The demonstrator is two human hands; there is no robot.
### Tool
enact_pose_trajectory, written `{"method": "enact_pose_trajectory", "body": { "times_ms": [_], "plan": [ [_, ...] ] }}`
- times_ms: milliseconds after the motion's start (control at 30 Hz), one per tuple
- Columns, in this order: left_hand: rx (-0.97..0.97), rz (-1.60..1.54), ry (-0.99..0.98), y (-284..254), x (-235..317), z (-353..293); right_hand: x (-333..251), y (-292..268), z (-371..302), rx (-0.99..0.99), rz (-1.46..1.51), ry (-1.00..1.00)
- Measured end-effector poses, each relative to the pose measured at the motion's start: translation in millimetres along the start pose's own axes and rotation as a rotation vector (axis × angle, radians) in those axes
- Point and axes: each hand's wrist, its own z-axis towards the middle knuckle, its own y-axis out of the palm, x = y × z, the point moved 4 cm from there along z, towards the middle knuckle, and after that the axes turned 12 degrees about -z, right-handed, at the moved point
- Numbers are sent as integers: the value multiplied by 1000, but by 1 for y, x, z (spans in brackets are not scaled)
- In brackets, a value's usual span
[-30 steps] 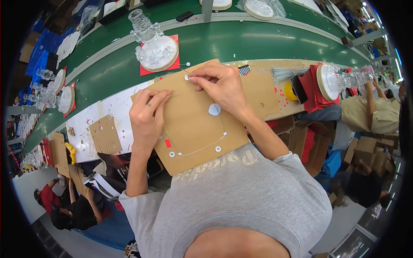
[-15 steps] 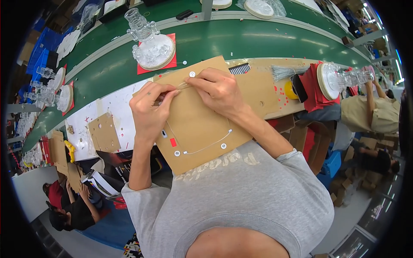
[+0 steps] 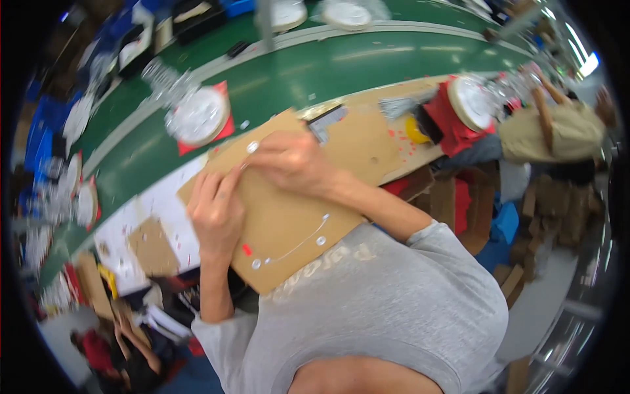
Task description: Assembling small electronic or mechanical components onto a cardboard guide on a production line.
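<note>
A brown cardboard panel [image 3: 289, 226] lies tilted in front of my chest, with small white round pieces and a thin white wire along its near edge. My left hand [image 3: 215, 213] presses on the panel's left side, fingers bent. My right hand [image 3: 294, 164] rests on the upper part, fingertips pinched at a small white piece near the top edge. A tiny red bit sits near the panel's lower left corner.
A green conveyor belt [image 3: 328, 65] runs behind the panel. On it stands a clear glass fixture on a red mat [image 3: 197, 115]. Another person in a tan top [image 3: 564, 131] works at the right. White sheets and cardboard scraps [image 3: 154, 246] lie at the left.
The view has swung and the panel has shifted a little. My hands have drawn closer together at its upper edge, with the left hand now lower on the left side.
</note>
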Motion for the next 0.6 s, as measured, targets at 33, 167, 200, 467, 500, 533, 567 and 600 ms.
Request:
{"method": "enact_pose_trajectory", "body": {
  "times_ms": [33,167,200,467,500,533,567,600],
  "plan": [
    [22,-23,8,0,-1,0,0,1,1,2,42,-14],
    [-36,-34,-16,4,6,14,15,5,3,-5,177,-65],
    [-58,-48,-48,4,6,16,17,-2,8,0,236,-108],
    [-216,-354,-327,-4,-13,30,15,11,16,-44,72,-370],
    [-279,-323,-292,-3,-13,34,12,11,16,-44,60,-372],
    [-358,-221,-236,-5,-9,39,8,11,16,-37,14,-396],
    [-353,-226,-227,-6,-10,45,8,10,18,-30,-32,-420],
    [-406,-162,-93,-4,-5,50,8,10,19,-53,-37,-468]
  ]
}}
